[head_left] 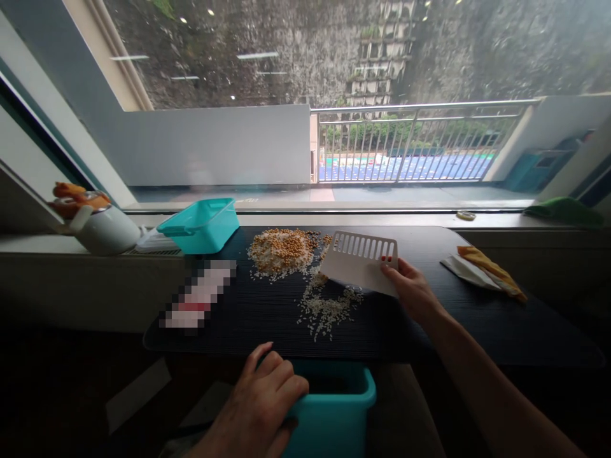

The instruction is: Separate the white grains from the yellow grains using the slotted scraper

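Note:
My right hand [411, 286] grips a flat white slotted scraper [356, 270] by its right edge, the thumb lying on its face. The scraper is tilted over the dark table, beside a mound of white rice and yellow kernels [282, 250]. A thinner scatter of rice [329, 308] lies closer to me, below the scraper. My left hand [272, 394] is closed over the left rim of a teal bin [337, 416], which stands below the table's front edge. Most of the bin's inside is dark and hidden.
At the table's [391, 331] back left is a teal basket [205, 226]. A blurred-out flat item [200, 299] lies in front of it. A white and yellow cloth or packet [487, 270] rests on the right. A white pot [107, 226] stands on the left windowsill.

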A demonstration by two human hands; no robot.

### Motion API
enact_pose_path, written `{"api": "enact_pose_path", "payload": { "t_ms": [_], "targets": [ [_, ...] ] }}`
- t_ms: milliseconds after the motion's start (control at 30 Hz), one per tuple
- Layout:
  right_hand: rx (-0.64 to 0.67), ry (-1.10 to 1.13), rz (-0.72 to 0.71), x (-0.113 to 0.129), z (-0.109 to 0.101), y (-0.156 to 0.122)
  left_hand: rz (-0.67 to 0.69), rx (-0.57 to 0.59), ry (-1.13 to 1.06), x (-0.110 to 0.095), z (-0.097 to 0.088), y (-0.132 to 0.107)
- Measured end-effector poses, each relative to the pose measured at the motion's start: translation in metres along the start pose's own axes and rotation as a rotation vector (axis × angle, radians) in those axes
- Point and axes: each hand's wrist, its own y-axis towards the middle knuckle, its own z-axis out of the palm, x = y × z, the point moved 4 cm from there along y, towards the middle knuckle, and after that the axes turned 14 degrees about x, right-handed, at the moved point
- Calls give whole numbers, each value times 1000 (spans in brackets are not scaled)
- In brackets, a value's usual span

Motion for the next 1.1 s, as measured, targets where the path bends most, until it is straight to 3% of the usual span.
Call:
{"api": "enact_pose_path", "payload": {
  "t_ms": [200,433,733,967,1100],
  "targets": [
    [99,-6,64,3,7,-21,44,-20,-7,4,3,1],
    [-8,-18,-13,12,-11,-28,53,-47,-18,2,2,2],
    [59,6,92,12,-7,-41,69,-54,-50,3,1,1],
    [-3,16,85,12,-23,-45,57,-16,-62,2,0,0],
    [-6,9,107,15,-20,-49,53,-25,-69,2,-1,3]
  ]
}}
